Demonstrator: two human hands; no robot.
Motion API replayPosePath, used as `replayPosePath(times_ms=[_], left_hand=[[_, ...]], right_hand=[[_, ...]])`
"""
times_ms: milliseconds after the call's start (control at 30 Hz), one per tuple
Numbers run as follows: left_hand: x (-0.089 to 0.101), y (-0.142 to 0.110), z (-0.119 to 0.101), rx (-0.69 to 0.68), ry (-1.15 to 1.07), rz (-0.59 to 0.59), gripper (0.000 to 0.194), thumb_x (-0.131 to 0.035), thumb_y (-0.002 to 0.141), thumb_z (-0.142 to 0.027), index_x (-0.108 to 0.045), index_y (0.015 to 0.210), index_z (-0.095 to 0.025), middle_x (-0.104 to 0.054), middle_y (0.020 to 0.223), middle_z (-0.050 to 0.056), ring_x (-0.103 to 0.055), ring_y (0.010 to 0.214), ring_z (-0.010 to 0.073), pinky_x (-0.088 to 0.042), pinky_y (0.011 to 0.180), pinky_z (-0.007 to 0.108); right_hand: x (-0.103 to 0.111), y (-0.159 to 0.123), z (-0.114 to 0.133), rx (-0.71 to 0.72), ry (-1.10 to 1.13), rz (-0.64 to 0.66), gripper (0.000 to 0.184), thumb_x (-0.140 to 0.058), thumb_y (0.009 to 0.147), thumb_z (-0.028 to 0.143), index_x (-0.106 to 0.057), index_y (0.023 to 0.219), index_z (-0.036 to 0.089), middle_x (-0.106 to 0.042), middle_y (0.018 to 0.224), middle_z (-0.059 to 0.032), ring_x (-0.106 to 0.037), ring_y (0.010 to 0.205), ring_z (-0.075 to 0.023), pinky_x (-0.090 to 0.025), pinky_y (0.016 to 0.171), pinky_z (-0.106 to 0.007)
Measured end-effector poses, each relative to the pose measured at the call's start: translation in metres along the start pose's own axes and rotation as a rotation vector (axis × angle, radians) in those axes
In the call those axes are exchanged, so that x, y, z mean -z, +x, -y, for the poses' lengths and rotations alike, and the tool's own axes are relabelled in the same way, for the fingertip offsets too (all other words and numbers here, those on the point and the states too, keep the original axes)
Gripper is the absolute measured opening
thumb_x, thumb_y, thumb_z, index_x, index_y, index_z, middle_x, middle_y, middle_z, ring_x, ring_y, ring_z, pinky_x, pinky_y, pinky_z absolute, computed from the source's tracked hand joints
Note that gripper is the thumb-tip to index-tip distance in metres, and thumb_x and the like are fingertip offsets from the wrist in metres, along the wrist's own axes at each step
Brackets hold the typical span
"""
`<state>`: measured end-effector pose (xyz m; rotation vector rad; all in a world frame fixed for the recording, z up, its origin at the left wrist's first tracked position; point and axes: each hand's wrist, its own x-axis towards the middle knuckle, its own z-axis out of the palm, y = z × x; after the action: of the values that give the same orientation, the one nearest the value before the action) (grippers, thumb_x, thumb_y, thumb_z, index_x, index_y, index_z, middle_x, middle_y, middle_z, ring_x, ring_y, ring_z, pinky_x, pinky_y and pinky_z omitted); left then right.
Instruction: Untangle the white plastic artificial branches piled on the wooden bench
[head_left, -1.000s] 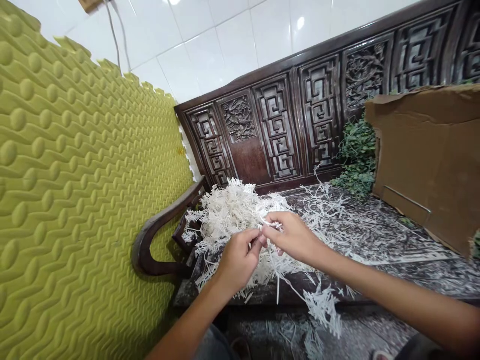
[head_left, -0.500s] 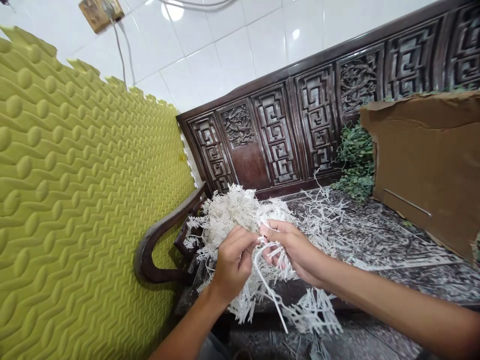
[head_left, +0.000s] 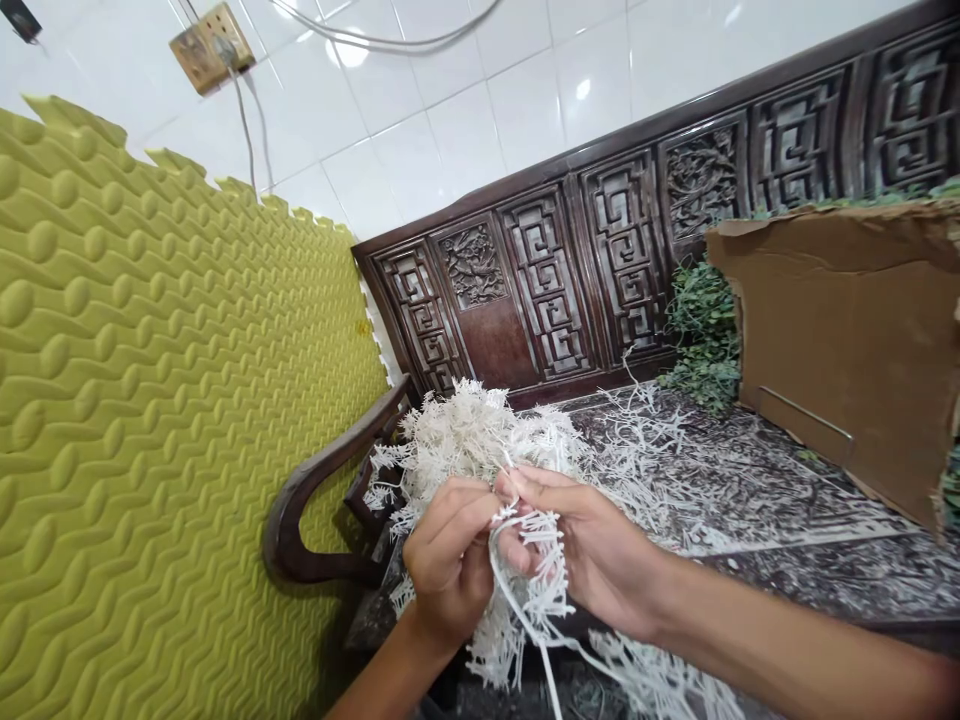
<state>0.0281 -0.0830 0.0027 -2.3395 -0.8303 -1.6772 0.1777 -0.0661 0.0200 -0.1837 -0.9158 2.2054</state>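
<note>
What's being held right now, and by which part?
The left hand and right hand both hold a white fringed sprig, pinched near the top of its stem; the lower stem hangs free.

A tangled white mass of fringed, fern-like strands point(head_left: 472, 440), bunched and ragged (1 thin bare stem point(head_left: 525, 610) dangles).

White wall tiles point(head_left: 420, 120) rise behind a carved dark-wood bench point(head_left: 547, 280), a dimpled yellow-green foam panel point(head_left: 150, 400) beside its armrest.

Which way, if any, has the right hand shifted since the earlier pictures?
Yes: the right hand moved lower, away from the carved wooden bench back.
</note>
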Motion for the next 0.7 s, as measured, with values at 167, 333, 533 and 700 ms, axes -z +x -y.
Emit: replayPosePath(times_ms=[167,333,533,700], left_hand=[[-0.004,-0.001,-0.007,0.271,-0.092,-0.067,0.017,-0.048,0.090,-0.014,-0.060,0.077,-0.017,-0.060,0.074,0.003,-0.057,0.071,0.0155,-0.047,0.066,0.027],[-0.004,0.008,0.010,0.651,-0.378,-0.285,0.023,-0.050,0.091,-0.027,-0.052,0.070,-0.017,-0.051,0.068,-0.001,-0.053,0.065,0.0128,-0.045,0.059,0.023],[0.006,-0.006,0.059,0.798,-0.155,-0.085,0.023,-0.059,0.084,-0.035,-0.067,0.081,-0.014,-0.054,0.061,-0.001,-0.048,0.057,0.0107,-0.041,0.055,0.021],[0.012,-0.029,0.097,0.986,-0.115,0.181,0.049,-0.066,0.075,-0.044,-0.068,0.108,-0.007,-0.062,0.066,0.003,-0.051,0.059,0.0133,-0.043,0.052,0.023]], right_hand=[[0.001,-0.003,0.001,-0.034,0.051,-0.003,0.021,-0.045,0.092,0.027,-0.047,0.074,0.017,-0.050,0.051,0.0008,-0.040,0.045,-0.0083,-0.025,0.044,-0.021],[0.015,0.000,0.010,0.037,-0.110,-0.114,0.024,-0.049,0.087,0.033,-0.042,0.070,0.018,-0.043,0.058,0.0035,-0.038,0.052,-0.0095,-0.030,0.053,-0.024],[0.054,0.011,0.016,0.081,-1.298,-0.212,0.032,-0.036,0.093,0.043,-0.043,0.071,0.020,-0.049,0.070,0.0003,-0.049,0.065,-0.0155,-0.037,0.059,-0.027],[0.074,0.009,0.012,-0.080,-1.912,-0.135,0.024,-0.045,0.088,0.034,-0.054,0.072,0.018,-0.063,0.079,-0.0059,-0.059,0.076,-0.0208,-0.037,0.062,-0.028]])
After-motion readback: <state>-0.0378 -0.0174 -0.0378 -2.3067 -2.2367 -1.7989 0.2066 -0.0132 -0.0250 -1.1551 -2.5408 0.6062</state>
